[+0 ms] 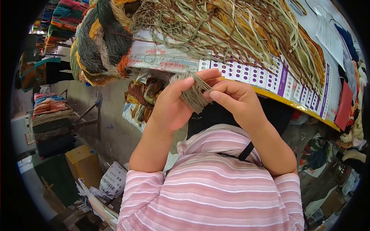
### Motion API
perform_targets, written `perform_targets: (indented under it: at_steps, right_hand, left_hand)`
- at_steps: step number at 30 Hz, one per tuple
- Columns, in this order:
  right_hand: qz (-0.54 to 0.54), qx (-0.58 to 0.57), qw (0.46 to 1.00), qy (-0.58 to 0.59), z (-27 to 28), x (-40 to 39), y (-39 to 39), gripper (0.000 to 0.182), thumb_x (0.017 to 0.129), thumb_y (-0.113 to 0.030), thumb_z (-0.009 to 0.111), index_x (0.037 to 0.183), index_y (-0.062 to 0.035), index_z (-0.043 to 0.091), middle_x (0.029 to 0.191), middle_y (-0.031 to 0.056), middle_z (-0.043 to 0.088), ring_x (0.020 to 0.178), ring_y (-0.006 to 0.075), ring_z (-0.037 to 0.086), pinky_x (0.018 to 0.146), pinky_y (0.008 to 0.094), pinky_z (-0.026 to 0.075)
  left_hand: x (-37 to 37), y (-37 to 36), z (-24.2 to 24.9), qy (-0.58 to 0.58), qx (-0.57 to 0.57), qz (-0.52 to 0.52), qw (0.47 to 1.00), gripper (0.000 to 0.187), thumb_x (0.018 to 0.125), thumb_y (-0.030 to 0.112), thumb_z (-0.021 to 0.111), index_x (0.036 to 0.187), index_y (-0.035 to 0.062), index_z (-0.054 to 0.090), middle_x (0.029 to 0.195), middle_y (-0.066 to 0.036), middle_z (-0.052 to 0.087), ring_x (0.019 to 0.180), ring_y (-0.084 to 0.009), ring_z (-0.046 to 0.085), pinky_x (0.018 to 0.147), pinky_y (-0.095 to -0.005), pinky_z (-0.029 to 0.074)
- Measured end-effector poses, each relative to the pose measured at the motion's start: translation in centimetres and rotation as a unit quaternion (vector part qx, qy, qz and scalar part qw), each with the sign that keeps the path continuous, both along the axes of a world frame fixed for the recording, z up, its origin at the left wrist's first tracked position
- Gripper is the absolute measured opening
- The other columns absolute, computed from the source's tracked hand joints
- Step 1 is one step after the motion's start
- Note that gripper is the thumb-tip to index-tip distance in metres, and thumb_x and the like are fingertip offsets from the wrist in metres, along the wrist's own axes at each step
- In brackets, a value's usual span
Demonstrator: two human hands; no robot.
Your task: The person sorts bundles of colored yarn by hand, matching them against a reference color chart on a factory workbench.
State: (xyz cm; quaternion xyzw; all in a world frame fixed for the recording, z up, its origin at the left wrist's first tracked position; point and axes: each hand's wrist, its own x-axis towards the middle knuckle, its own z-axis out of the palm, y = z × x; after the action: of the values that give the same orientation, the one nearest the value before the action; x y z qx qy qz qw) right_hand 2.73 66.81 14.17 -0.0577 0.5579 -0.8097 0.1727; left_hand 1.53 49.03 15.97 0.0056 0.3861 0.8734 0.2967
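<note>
A bundle of grey-beige yarn (195, 97) is looped around the fingers of my left hand (171, 98), near the table's front edge. The thumb of that hand lies against the bundle's upper left side. My right hand (235, 98) is at the bundle's right side, thumb and forefinger pinched on strands of the same yarn. Beyond both hands, long loose strands of green, brown and mustard yarn (231, 30) cover much of the table.
Cards with purple dots (250, 73) lie along the yellow table edge (293, 103). Thick yarn hanks (104, 42) hang at the table's left end. More yarn stacks (52, 119) and a cardboard box (83, 163) are at the left. A red folder (344, 106) sits at the right.
</note>
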Motion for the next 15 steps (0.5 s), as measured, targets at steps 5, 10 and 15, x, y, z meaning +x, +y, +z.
perform_targets:
  at_steps: [5, 10, 15]
  right_hand:
    - [0.019, -0.013, 0.999, -0.036, 0.3, 0.4, 0.7, 0.016, 0.089, -0.009, 0.062, 0.096, 0.0052, 0.066, 0.087, 0.0035, 0.065, 0.08, 0.0065, 0.057, 0.072, 0.0212, 0.046]
    - [0.036, -0.045, 0.997, -0.045, 1.2, 0.5, 0.9, 0.017, 0.09, -0.009, 0.06, 0.096, 0.0059, 0.065, 0.09, 0.0083, 0.068, 0.083, 0.0091, 0.061, 0.075, 0.022, 0.048]
    - [0.035, -0.037, 0.997, -0.055, 1.4, 0.6, 1.0, 0.016, 0.091, -0.008, 0.058, 0.096, 0.0053, 0.065, 0.088, 0.0089, 0.068, 0.083, 0.0099, 0.062, 0.074, 0.0231, 0.049]
  left_hand:
    - [0.4, 0.0, 0.8, 0.043, -0.101, 0.023, 0.994, 0.046, 0.086, 0.013, 0.06, 0.126, -0.0071, 0.051, 0.101, -0.006, 0.058, 0.092, -0.0159, 0.058, 0.083, -0.0303, 0.046]
    - [0.2, 0.4, 1.1, 0.051, -0.097, 0.019, 0.994, 0.044, 0.085, 0.009, 0.062, 0.125, -0.0063, 0.052, 0.091, -0.005, 0.06, 0.082, -0.0129, 0.057, 0.073, -0.0267, 0.045]
    - [0.0, 0.4, 0.9, 0.071, -0.109, 0.008, 0.991, 0.047, 0.085, 0.01, 0.061, 0.127, -0.0073, 0.05, 0.092, -0.005, 0.059, 0.084, -0.013, 0.056, 0.075, -0.0275, 0.044]
